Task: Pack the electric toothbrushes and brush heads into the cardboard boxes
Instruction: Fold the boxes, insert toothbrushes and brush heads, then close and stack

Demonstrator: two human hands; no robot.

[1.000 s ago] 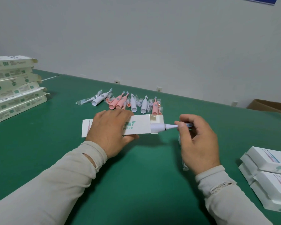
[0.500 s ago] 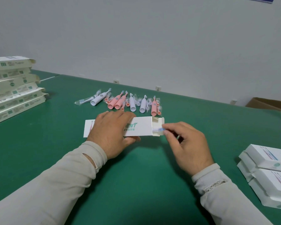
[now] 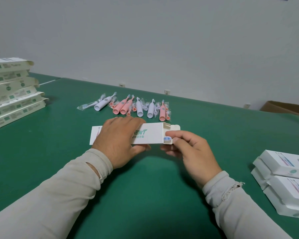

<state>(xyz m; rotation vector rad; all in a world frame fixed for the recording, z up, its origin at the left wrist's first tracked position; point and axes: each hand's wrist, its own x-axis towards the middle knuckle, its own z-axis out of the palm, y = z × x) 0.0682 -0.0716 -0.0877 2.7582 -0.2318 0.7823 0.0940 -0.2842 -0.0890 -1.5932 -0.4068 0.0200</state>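
Open box (image 3: pixel 145 135): left hand (image 3: pixel 118 139) grips it; right hand (image 3: pixel 188 149) pinches brush tip (image 3: pixel 167 139) at its mouth.
Beyond box: loose toothbrushes (image 3: pixel 136 107) unpacked.
Right of box: closed boxes (image 3: pixel 286 180) stacked.

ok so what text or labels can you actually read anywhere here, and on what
"ENT" in green, the start of the word under the left hand: on the box being packed.
Small green Chinese characters below it: too blurred to quote for sure.
Print on the stacked boxes at left: too small to read.
Print on the white boxes at right: too blurred to read.
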